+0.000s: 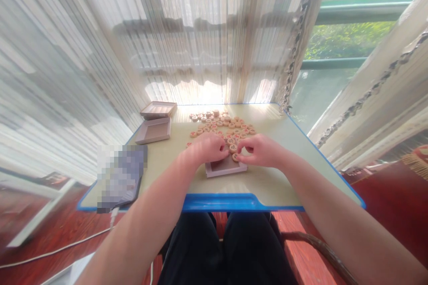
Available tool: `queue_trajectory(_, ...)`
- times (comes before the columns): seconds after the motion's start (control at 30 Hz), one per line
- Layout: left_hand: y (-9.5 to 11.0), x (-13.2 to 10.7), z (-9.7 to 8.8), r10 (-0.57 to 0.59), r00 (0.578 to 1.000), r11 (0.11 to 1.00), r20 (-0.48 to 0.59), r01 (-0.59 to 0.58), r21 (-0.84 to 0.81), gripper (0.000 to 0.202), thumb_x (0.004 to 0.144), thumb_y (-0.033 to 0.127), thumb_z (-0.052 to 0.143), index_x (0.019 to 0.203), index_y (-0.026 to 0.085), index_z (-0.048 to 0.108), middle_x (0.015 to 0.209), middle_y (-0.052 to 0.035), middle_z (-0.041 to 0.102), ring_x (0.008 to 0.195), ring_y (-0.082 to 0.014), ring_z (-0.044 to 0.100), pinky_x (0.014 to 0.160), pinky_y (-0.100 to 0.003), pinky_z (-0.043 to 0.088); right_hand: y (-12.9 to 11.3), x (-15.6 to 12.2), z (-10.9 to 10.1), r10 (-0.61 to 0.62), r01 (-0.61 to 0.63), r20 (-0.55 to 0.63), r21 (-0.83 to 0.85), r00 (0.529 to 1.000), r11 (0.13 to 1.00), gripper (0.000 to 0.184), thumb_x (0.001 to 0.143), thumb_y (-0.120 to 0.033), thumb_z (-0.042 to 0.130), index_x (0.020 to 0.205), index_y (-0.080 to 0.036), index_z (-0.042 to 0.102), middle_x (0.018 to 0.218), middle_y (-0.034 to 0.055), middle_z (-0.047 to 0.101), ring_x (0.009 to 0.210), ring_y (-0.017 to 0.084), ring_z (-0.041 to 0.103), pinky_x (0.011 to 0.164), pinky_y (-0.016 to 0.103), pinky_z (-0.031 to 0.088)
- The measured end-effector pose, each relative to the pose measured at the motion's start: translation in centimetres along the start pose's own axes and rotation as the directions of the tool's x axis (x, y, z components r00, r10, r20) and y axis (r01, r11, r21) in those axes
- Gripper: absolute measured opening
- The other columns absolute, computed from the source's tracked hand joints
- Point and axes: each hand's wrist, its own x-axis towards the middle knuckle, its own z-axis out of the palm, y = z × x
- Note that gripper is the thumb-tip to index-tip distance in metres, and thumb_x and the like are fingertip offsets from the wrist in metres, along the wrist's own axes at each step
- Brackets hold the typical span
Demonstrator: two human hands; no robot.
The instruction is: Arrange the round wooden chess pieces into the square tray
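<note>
A shallow, open cardboard box (226, 171) lies in front of me with round wooden Chinese chess pieces (233, 148) in a column along its right side. My right hand (256, 149) comes in from the right, thumb and index finger pinched at the edge of the nearest piece (235, 157). My left hand (210, 147) hovers over the box's left part with its fingers curled inward; whatever they hold, if anything, is hidden. Beyond both hands, several loose pieces (230, 130) with red or dark characters are spread over the table.
The pale table (287, 182) has a blue rim. At its back left lie an open box tray (154, 130) and another box part (158, 108). A blurred-out device (123, 178) with a white cable rests at the left edge. Sheer curtains (200, 35) hang behind.
</note>
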Motion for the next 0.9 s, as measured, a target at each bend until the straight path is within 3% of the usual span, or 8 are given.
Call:
queue_trajectory(0.3, 0.3, 0.0, 0.2, -0.011, 1.0, 0.999, 0.003, 0.011, 0.043, 0.037, 0.076, 0.04, 0.047, 0.048, 0.019, 0.057, 0.048, -0.0025, 0.051, 0.048, -0.0129, 0.041, 0.049, -0.028, 0.028, 0.0, 0.1, 0.9, -0.02, 0.022, 0.027, -0.1, 0.999, 0.995, 0.015, 0.072, -0.033, 0.061, 0.066, -0.023, 0.07, 0.054, -0.0019, 0.059, 0.05, 0.009, 0.044, 0.051, 0.023, 0.028)
queue_trajectory(0.53, 0.3, 0.1, -0.2, 0.022, 0.999, 0.996, 0.044, -0.026, 0.089, 0.043, 0.08, 0.044, 0.041, 0.053, 0.017, 0.06, 0.055, -0.003, 0.057, 0.051, -0.0121, 0.043, 0.049, -0.027, 0.026, 0.3, 0.2, 1.2, -0.038, 0.041, 0.039, -0.084, 0.999, 0.996, 0.017, 0.073, -0.035, 0.06, 0.067, -0.022, 0.069, 0.056, -0.0015, 0.06, 0.053, 0.009, 0.045, 0.053, 0.023, 0.029)
queue_trajectory(0.9, 0.5, 0.2, -0.4, 0.045, 0.996, 0.993, 0.072, -0.053, 0.104, 0.042, 0.082, 0.042, 0.041, 0.056, 0.018, 0.064, 0.056, -0.0023, 0.059, 0.052, -0.0123, 0.045, 0.051, -0.027, 0.028, 0.5, 0.5, 0.5, 0.022, -0.022, 0.021, -0.023, 1.0, 0.999, 0.023, 0.072, -0.04, 0.06, 0.068, -0.019, 0.069, 0.046, -0.0035, 0.046, 0.046, 0.008, 0.037, 0.049, 0.023, 0.024)
